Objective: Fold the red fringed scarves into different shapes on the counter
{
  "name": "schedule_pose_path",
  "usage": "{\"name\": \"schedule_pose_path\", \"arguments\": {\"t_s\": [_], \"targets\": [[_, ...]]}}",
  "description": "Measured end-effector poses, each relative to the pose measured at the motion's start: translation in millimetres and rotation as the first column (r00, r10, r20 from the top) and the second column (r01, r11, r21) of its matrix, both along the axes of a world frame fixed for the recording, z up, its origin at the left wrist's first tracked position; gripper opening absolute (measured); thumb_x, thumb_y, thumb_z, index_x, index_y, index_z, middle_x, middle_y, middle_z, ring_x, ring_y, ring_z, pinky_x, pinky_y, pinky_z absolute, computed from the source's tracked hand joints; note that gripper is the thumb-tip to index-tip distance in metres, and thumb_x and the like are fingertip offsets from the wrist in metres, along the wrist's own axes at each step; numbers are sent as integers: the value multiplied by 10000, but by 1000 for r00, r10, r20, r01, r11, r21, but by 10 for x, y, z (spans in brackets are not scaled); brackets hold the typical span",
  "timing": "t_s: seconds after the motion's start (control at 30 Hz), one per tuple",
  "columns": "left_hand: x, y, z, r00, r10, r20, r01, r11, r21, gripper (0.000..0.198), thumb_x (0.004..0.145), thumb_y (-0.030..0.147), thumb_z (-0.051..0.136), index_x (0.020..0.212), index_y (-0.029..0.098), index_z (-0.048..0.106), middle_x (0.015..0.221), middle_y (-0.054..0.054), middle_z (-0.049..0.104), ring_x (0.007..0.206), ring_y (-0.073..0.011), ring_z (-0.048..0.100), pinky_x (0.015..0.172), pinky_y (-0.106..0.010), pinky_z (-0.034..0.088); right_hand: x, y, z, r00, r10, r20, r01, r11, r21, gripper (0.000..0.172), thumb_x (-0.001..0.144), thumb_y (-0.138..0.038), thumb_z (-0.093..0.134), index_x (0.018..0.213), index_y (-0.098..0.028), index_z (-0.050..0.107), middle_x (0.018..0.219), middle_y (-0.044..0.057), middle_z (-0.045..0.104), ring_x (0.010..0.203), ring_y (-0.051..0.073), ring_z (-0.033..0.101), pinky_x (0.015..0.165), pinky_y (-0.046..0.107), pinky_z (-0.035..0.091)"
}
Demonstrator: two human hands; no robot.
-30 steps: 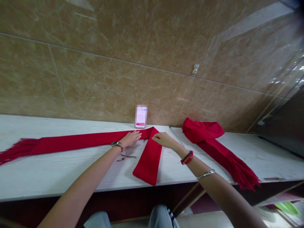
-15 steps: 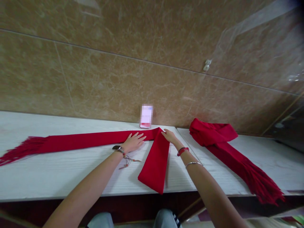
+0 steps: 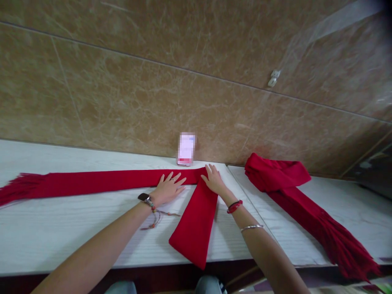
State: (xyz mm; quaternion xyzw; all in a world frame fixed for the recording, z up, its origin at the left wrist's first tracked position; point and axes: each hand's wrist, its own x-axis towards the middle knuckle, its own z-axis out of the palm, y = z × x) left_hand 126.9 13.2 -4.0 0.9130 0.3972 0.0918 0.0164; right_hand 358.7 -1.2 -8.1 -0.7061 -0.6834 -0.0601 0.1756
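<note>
A long red scarf [image 3: 101, 182] lies across the white tabletop, its fringed end at the far left. At its right end it bends at a fold, and a wide flap slants down toward me, its tip at the table's front edge. My left hand [image 3: 167, 188] rests on the straight stretch with fingers spread. On the folded corner, my right hand [image 3: 213, 179] lies with its fingers stretched out, touching the cloth. Part of the fold is hidden under that hand.
A second red scarf [image 3: 277, 175], looped at one end and fringed at the other, lies to the right and overhangs the front edge. A phone [image 3: 186, 149] with a blurred screen leans on the brown marbled wall [image 3: 153, 102]. A seam crosses the tabletop [image 3: 92, 228].
My right hand has gone from pinching the folded corner to lying on it with fingers extended. My left hand stays on the scarf, and the view has shifted slightly.
</note>
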Motion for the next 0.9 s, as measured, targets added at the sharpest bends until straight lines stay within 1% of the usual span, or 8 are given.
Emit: {"name": "schedule_pose_path", "arguments": {"t_s": [0.17, 0.3, 0.4, 0.47, 0.57, 0.67, 0.8, 0.9], "targets": [[-6, -14, 25, 999, 1, -48, 0, 1000, 15, 475, 925, 449, 258, 1366, 294, 338, 1445, -49, 293, 1321, -332, 209, 1001, -588, 202, -119, -31, -121, 993, 62, 99, -52, 993, -102, 562, 915, -395, 299, 1379, -78, 274, 1449, 198, 233, 1324, 306, 218, 1022, 496, 245], [-11, -26, 29, 999, 33, -26, -31, 996, 86, 453, 926, 440, 278, 1346, 299, 369, 1427, -37, 334, 1309, -299, 256, 1020, -540, 220, -139, -75, -58, 995, 27, 98, -17, 995, -101, 582, 917, -402, 286, 1390, -65, 246, 1462, 187, 196, 1339, 301, 170, 1036, 503, 214], [-61, 16, 24, 994, 107, 23, -109, 981, 160, 462, 926, 435, 284, 1359, 289, 351, 1442, -45, 303, 1313, -316, 236, 1025, -549, 203, -179, -144, 11, 995, 68, 70, -65, 997, -48, 593, 918, -412, 261, 1409, -85, 200, 1479, 162, 140, 1355, 282, 106, 1045, 523, 181], [-104, 57, 29, 990, 141, 7, -141, 981, 132, 467, 919, 449, 296, 1364, 315, 336, 1457, -40, 268, 1314, -371, 194, 989, -618, 195, -209, -186, 19, 987, 139, 82, -134, 989, -64, 599, 913, -428, 269, 1409, -96, 214, 1478, 155, 149, 1356, 278, 102, 1046, 515, 189], [-150, 107, 53, 986, 153, -67, -153, 988, -2, 472, 907, 474, 308, 1364, 356, 320, 1465, -34, 246, 1305, -428, 159, 923, -700, 184, -230, -209, -32, 973, 199, 119, -180, 971, -156, 588, 907, -435, 295, 1387, -95, 288, 1459, 158, 216, 1346, 296, 142, 1046, 512, 201], [-178, 135, 86, 988, 136, -78, -142, 987, -73, 469, 916, 439, 298, 1377, 354, 291, 1472, -47, 222, 1311, -420, 149, 926, -706, 163, -218, -198, -86, 969, 203, 139, -175, 966, -188, 580, 910, -430, 297, 1386, -99, 293, 1459, 143, 222, 1345, 298, 147, 1048, 518, 196], [-266, 180, 106, 995, 91, -41, -94, 992, -82, 454, 921, 389, 308, 1369, 320, 325, 1463, -78, 238, 1318, -386, 175, 947, -684, 162, -227, -216, -56, 976, 177, 124, -160, 978, -132, 574, 915, -432, 276, 1396, -118, 270, 1458, 142, 228, 1346, 282, 154, 1047, 508, 207], [-350, 214, 101, 986, 165, -20, -166, 983, -82, 456, 924, 379, 304, 1366, 273, 342, 1462, -115, 227, 1325, -363, 178, 962, -666, 160, -296, -255, -19, 965, 222, 138, -216, 975, -59, 582, 918, -431, 266, 1400, -104, 251, 1466, 157, 193, 1352, 273, 132, 1051, 501, 203]]}}
